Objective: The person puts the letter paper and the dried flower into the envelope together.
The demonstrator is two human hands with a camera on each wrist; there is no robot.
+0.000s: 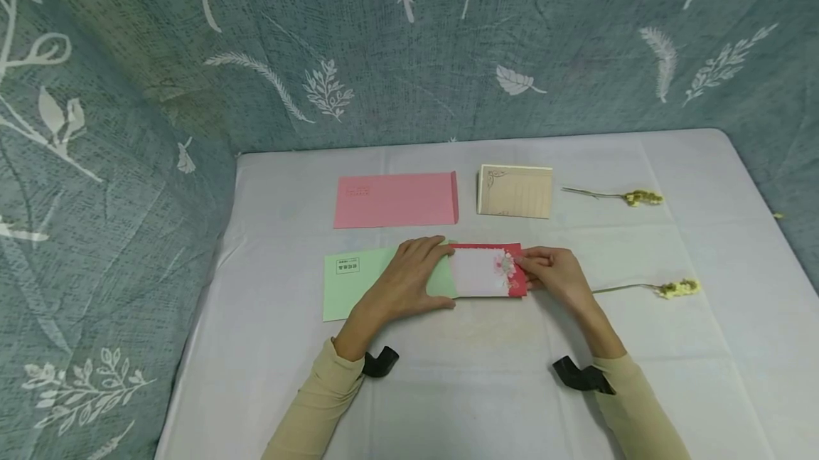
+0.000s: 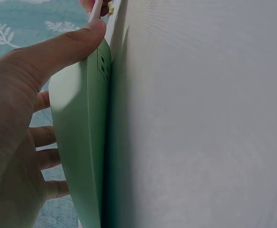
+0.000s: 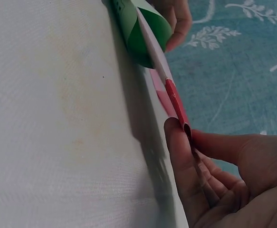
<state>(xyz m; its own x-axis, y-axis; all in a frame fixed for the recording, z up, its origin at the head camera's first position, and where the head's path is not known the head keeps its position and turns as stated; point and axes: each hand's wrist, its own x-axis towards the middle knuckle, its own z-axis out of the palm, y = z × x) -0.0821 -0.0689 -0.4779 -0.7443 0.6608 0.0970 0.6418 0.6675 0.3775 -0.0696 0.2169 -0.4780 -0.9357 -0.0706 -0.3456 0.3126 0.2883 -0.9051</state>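
Note:
A light green envelope (image 1: 348, 296) lies in front of me, its mouth toward the right. Thumb and fingers of my left hand (image 1: 403, 282) grip it by the near and far edges close to that mouth, which bulges apart in the right wrist view (image 3: 156, 28). Part of a white card with red borders and printed flowers (image 1: 475, 274) sits inside the mouth; the rest sticks out to the right. Its outer red end is pinched between thumb and fingers of my right hand (image 1: 559, 275). In the left wrist view the envelope (image 2: 76, 128) bows upward under the grip.
Behind lie a pink envelope (image 1: 397, 204) and a beige stack of lined cards (image 1: 517, 193). Two yellow dried flower stems (image 1: 642, 197) lie at the right, one nearer me. A white cloth (image 1: 473, 403) covers the table; patterned blue-green fabric (image 1: 384, 76) hangs around it.

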